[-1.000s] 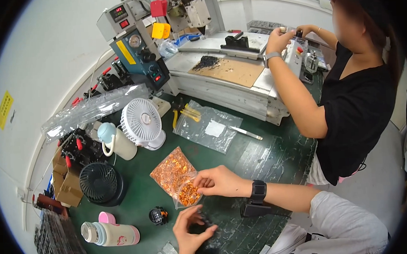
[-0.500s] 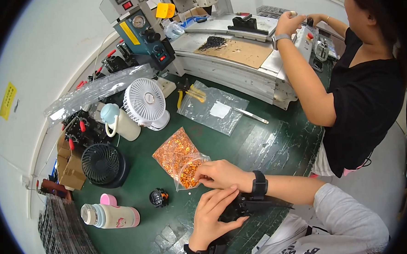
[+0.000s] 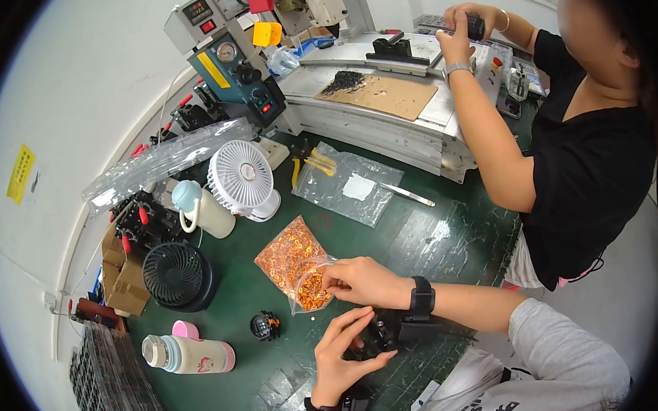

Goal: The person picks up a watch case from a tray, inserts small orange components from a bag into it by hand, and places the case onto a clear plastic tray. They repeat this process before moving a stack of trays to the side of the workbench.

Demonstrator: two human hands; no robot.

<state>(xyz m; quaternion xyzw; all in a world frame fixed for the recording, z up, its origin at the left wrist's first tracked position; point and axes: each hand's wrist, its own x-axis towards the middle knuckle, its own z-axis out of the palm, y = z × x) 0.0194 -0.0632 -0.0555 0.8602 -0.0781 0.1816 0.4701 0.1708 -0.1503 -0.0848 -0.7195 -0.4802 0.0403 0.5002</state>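
My right hand [image 3: 370, 283] reaches in from the right, its fingers pinched together at the mouth of a clear bag [image 3: 300, 259] of small orange metal pieces. What those fingertips hold is too small to make out. Just below, my left hand [image 3: 340, 351] curves its thumb and fingers around a small black part [image 3: 383, 336], partly hidden by the fingers and the black device on my right wrist. To the left, a round black part [image 3: 265, 326] with orange pieces in it stands on the green table [image 3: 242, 400].
A flask [image 3: 192, 353], a black fan [image 3: 176, 276], a white fan [image 3: 242, 173] and a cream bottle [image 3: 215, 214] line the left. Tweezers [image 3: 410, 194] and yellow-handled pliers [image 3: 313, 162] lie on a flat bag [image 3: 373, 203]. A co-worker [image 3: 580, 162] handles a black object by the machine.
My left fingers have come slightly away from my right wrist, showing more of the black part. My right hand stays at the bag. The co-worker's hands have lifted a black object.
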